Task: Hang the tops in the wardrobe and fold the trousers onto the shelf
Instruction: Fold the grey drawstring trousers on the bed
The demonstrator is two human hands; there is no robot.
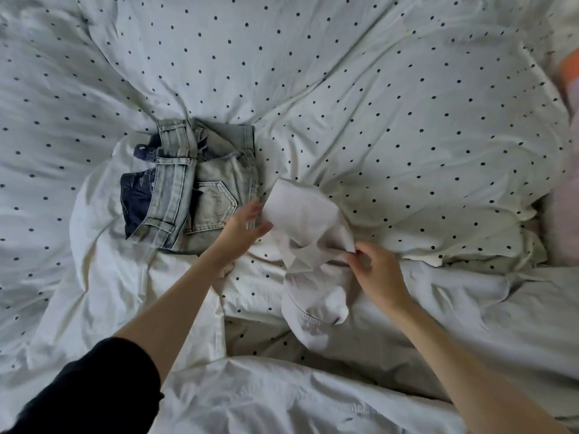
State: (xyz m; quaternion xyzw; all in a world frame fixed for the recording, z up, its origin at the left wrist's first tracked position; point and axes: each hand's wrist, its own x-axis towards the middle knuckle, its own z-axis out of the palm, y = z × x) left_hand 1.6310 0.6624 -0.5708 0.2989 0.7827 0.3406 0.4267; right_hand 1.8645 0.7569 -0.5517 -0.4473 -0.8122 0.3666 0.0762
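A stack of folded jeans (200,189) lies on the bed, light-washed denim on top and dark denim showing at its left side. Just right of it a white garment (305,220) is lifted off the covers, its lower part trailing toward me. My left hand (241,228) reaches between the jeans and the white garment with fingers straight, fingertips at the garment's left edge. My right hand (374,270) pinches the garment's right corner between thumb and fingers.
A white duvet with dark dots (376,104) covers the bed in deep wrinkles. A plain white sheet (313,396) lies bunched near me. Pink and orange fabric (568,170) shows at the right edge.
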